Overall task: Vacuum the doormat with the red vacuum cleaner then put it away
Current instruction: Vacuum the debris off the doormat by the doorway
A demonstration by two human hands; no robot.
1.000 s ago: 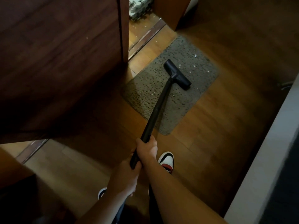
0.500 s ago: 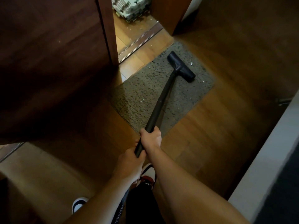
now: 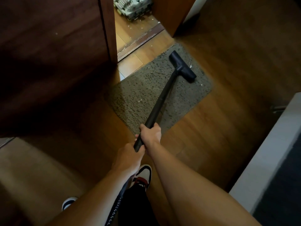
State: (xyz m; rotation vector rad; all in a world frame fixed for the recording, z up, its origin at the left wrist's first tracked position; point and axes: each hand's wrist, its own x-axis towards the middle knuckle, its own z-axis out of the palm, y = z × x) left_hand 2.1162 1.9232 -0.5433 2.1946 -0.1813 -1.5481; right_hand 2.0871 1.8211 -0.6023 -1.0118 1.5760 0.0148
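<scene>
While both hands grip the black wand (image 3: 162, 98) of the vacuum cleaner, its flat nozzle (image 3: 182, 66) rests on the far right part of the doormat (image 3: 141, 88), lying slantwise across the pile. The right hand (image 3: 150, 132) holds the wand farther along, with its fingers pressed together and curled round the tube. The left hand (image 3: 128, 158) sits just nearer, wrapped round the wand's near end. Its fingers curl under the tube and are mostly hidden, so I cannot tell how tightly they close. The two hands are almost touching. A ribbed hose (image 3: 114, 209) runs down from under the left wrist towards the near edge of the view. The grey-brown doormat lies on the wooden floor (image 3: 211, 136) just near of a metal threshold strip (image 3: 140, 41). A few pale flecks (image 3: 140, 100) are scattered on the mat, one just beside the nozzle. A dark wooden door (image 3: 48, 54) fills the left side. Beyond the threshold, at the far edge, sits a stack of grey moulded trays (image 3: 132, 5) with more pale bits around it. A white ledge (image 3: 268, 152) runs along the right. A white, red and black shoe (image 3: 144, 176) shows between the forearms, and another shoe (image 3: 69, 203) is at the near left.
</scene>
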